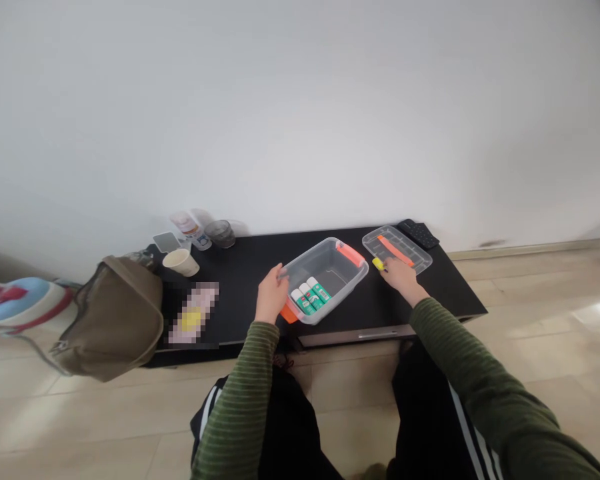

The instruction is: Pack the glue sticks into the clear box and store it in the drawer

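A clear plastic box [337, 297] with orange latches stands without its lid on the black table. Three green-and-white glue sticks [311, 297] lie side by side inside, toward its near left end. My left hand [271, 295] grips the box's left rim, thumb and fingers around the edge. My right hand [401, 277] is closed on a small yellow object [379, 264], whose kind I cannot make out. That hand hovers at or just over the near edge of the clear lid [423, 257], which lies flat right of the box with an orange strip across it.
A black keypad-like object [419, 233] lies behind the lid. On the left are a paper cup [181, 262], a dark glass [221, 233], a bottle [193, 230] and a brown bag [115, 320]. The black table [253, 267] has a drawer in front; a wall rises behind.
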`<state>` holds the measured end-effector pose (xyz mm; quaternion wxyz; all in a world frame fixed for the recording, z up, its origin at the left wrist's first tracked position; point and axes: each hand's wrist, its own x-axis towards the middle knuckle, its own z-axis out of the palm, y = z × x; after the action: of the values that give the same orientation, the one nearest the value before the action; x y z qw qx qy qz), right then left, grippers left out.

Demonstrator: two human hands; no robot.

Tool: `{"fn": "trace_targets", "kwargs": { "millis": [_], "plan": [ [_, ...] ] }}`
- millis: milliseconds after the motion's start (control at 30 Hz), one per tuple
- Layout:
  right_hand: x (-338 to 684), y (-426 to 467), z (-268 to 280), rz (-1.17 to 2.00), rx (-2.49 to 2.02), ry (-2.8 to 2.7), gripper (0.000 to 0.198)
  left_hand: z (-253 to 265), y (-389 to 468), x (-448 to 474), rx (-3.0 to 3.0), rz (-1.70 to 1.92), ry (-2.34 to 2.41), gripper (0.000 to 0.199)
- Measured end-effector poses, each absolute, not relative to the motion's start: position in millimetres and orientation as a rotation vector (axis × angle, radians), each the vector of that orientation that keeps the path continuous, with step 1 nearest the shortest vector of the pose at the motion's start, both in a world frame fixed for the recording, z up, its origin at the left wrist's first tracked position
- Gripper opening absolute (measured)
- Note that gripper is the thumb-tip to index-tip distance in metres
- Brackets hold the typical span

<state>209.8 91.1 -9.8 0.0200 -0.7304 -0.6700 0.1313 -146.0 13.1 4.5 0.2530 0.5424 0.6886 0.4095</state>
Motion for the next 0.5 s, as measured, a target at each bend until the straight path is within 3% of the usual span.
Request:
{"fn": "trace_targets", "kwargs": {
  "millis": [167, 267, 500],
  "plan": [
    [206.3, 88.9, -14.6, 0.414, -2.399, -2.098, 0.043, -2.9, 20.2, -151.9, 1.46, 1.113, 1.744, 0.054],
    [209.2, 89.2, -11.2, 0.479, -2.408, -2.104, 0.041, -5.8, 24.1, -154.7, 1.465, 1.104, 1.685, 0.056],
    [206.3, 71.9, 26.9, 0.375, -1.879, -1.737, 0.038, -6.9, 33.3, -147.5, 1.455, 1.094, 1.571, 0.06]
  ]
}}
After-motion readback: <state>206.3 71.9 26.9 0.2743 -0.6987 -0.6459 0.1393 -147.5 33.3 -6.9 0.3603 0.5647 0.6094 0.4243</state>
